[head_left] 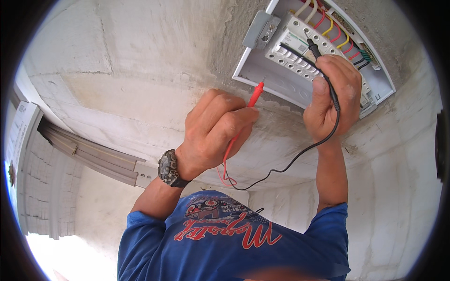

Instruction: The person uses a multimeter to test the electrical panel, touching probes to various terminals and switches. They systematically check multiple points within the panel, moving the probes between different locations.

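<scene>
My left hand (218, 126) grips a red test probe (255, 95), its tip pointing up toward the lower edge of a white electrical panel box (281, 86) set in the concrete wall. My right hand (333, 96) holds a black test probe (313, 48) with its tip on a row of white circuit breakers (297, 44) inside the box. Red and yellow wires (330, 25) run into the breakers from above. A black lead (290, 164) and a red lead (225, 171) hang down from the probes toward my chest. A dark wristwatch (169, 168) sits on my left wrist.
Rough grey concrete wall (154, 61) surrounds the box. A grey cable trunking (93, 157) runs diagonally at the left, beside a ribbed white surface (42, 187). My blue shirt (225, 243) fills the lower middle. Bright light shows at the lower left.
</scene>
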Demonstrator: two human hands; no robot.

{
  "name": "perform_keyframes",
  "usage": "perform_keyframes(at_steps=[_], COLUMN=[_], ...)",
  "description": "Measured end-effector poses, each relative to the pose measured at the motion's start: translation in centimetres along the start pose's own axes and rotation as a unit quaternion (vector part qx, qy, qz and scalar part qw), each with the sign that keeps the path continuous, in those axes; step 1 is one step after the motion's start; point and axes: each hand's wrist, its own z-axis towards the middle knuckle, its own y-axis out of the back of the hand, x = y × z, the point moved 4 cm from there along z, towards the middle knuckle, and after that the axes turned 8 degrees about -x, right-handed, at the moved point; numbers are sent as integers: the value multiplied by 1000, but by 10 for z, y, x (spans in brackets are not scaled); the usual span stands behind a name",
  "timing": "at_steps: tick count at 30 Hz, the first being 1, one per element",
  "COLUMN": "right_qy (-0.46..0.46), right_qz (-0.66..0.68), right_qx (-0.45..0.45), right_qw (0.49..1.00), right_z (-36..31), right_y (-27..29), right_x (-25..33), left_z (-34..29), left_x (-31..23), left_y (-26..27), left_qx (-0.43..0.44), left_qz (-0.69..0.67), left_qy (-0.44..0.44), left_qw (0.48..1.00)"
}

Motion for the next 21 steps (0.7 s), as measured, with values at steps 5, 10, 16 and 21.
perform_keyframes(at_steps=[5, 10, 16, 21], right_qy=[-12, -14, 1, 11], right_qz=[-2, -2, -11, -22], right_qx=[-22, -26, -20, -4], right_qw=[1000, 1000, 1000, 1000], right_z=[2, 5, 10, 13], right_y=[3, 1, -5, -6], right_x=[-5, -3, -3, -4], left_z=[5, 9, 10, 13], left_x=[1, 4, 11, 13], left_y=[-12, -11, -13, -23], left_qx=[-15, -18, -11, -23], left_qz=[4, 4, -1, -2], left_qy=[-6, -12, -10, -32], left_qw=[1000, 1000, 1000, 999])
